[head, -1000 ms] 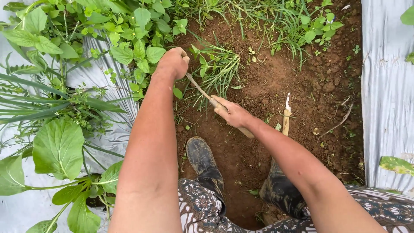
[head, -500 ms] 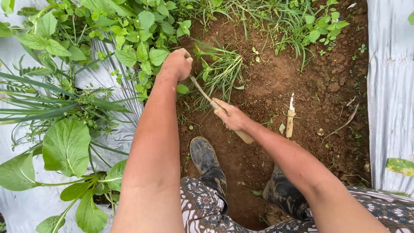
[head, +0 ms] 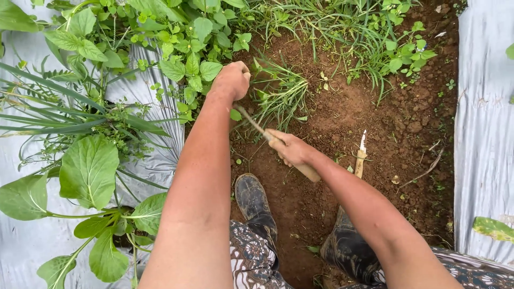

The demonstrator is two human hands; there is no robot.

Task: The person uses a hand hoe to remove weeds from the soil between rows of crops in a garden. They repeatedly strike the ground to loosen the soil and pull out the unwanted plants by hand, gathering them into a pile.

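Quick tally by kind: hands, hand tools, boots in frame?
Hands: 2, left hand gripping grass, right hand on the wooden-handled tool
Hand tools: 2, the held one and a knife stuck in the soil
Boots: 2, left boot, right boot
Total: 6

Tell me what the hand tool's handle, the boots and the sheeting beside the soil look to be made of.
The pale tan handle of the hand tool, gripped by the right hand, looks like bare, unvarnished wood: matte and light brown. The dark mud-smeared boots look like rubber, smooth and slightly glossy under the dirt. The silvery-grey ground sheeting looks like plastic film: thin, wrinkled, faintly shiny.
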